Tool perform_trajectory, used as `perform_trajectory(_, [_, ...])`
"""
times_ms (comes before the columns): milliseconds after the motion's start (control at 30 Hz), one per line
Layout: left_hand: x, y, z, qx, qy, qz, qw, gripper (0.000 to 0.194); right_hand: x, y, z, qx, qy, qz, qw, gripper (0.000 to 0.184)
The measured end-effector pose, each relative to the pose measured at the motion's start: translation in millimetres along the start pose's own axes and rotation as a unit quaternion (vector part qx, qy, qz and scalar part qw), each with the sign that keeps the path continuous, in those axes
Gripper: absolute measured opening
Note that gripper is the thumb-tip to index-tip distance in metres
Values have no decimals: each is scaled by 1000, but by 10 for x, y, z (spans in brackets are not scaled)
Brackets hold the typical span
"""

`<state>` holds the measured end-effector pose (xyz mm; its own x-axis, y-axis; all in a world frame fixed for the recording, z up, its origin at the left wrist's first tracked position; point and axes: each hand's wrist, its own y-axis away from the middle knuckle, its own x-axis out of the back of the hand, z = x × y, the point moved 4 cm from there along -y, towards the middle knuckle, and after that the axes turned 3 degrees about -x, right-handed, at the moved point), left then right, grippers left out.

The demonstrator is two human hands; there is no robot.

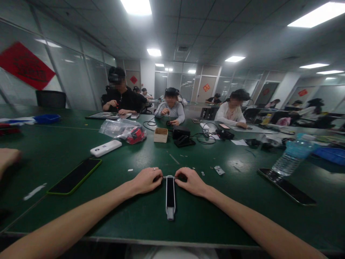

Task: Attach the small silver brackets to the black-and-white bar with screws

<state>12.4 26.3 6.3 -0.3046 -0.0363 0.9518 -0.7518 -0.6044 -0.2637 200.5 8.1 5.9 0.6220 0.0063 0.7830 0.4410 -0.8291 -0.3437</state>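
A slim, long device (170,194) with a dark face, a white frame and a light grey lower end lies on the green table, pointing towards me. My left hand (147,180) is closed in a pinch at the left side of its top end. Mirroring it, my right hand (192,181) pinches the right side of the same end. Short thin parts seem to stick out sideways there, between fingertips and frame; what they are I cannot make out. Just right of my right hand lie a small metal plate (219,170) and tiny white pieces (203,173).
To the left lie a green-edged phone (75,177) and a white oblong device (106,148). Further back are a plastic bag (118,128), a small box (161,135) and a black stand (184,141). A bottle (291,156) and phone (287,187) are right. Another person's hand (8,158) shows far left.
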Motion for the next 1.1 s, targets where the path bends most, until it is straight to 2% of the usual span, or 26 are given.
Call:
perform_trajectory(400, [16, 4, 11, 11, 6, -15, 1000, 18, 22, -11, -5, -2, 2, -20, 1000, 16])
perform_trajectory(633, [19, -7, 5, 9, 16, -14, 1000, 18, 3, -14, -28, 47, 53, -24, 997, 22])
perform_trajectory(733, [25, -6, 3, 8, 14, -16, 1000, 18, 134, -24, -56, 72, 115, -21, 991, 35])
perform_trajectory(800, [31, -3, 1, 8, 14, -16, 1000, 19, 338, -34, -12, 67, 164, 13, 984, 37])
perform_trajectory(867, [34, 0, -3, 9, 14, -14, 1000, 19, 626, -37, 121, 22, 228, 58, 972, 33])
perform_trajectory(933, [33, 0, -8, 9, 15, -13, 1000, 19, 931, -17, 351, -73, 314, 64, 944, 32])
perform_trajectory(1000, [33, -2, -13, 9, 15, -9, 1000, 19, 1191, 47, 649, -210, 376, 13, 903, 33])
perform_trajectory(1033, [35, -3, -15, 9, 15, -6, 1000, 18, 1274, 102, 806, -286, 374, -40, 881, 34])
perform_trajectory(1067, [41, -4, -15, 10, 16, -2, 1000, 18, 1317, 163, 938, -344, 351, -98, 865, 36])
perform_trajectory(1100, [49, -4, -15, 11, 16, 3, 1000, 19, 1343, 204, 1024, -365, 337, -126, 859, 34])
